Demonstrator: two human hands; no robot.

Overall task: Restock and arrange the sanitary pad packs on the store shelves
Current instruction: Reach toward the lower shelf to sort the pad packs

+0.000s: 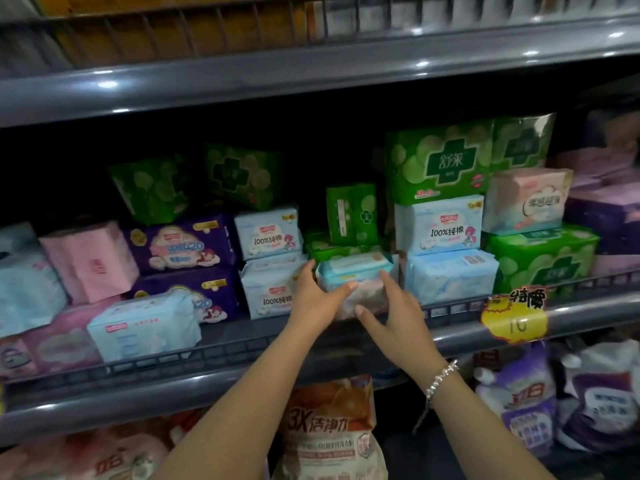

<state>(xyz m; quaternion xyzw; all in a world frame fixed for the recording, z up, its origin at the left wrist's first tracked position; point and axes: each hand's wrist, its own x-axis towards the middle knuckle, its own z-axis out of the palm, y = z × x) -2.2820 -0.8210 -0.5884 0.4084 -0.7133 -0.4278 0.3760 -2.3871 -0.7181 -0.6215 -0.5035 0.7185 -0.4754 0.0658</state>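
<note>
1. Nearest the camera, two bare forearms reach up toward a store shelf; a beaded silver bracelet (pixel 441 379) circles the right wrist.
2. Below the arms, on the lower tier, stands an orange laundry detergent bag (pixel 332 427), with purple detergent bags (pixel 519 400) to its right.
3. The left hand (pixel 317 299) and right hand (pixel 394 306) flank a light blue sanitary pad pack (pixel 353 271) at the front of the grey middle shelf (pixel 221 379). The left thumb lies across the pack's front and the fingers curl round its left end; the right fingers are loosely spread, the upper ones touching its right end.
4. A yellow special-price tag (pixel 514 315) hangs on the shelf rail to the right.
5. Beside the held pack sit white-and-blue cotton pad packs (pixel 446 225), stacked on both sides, and purple pad packs (pixel 180 247) and a pink pack (pixel 90 261) further left.
6. Behind, green pad packs (pixel 440 164) rise toward the dark shelf back.
</note>
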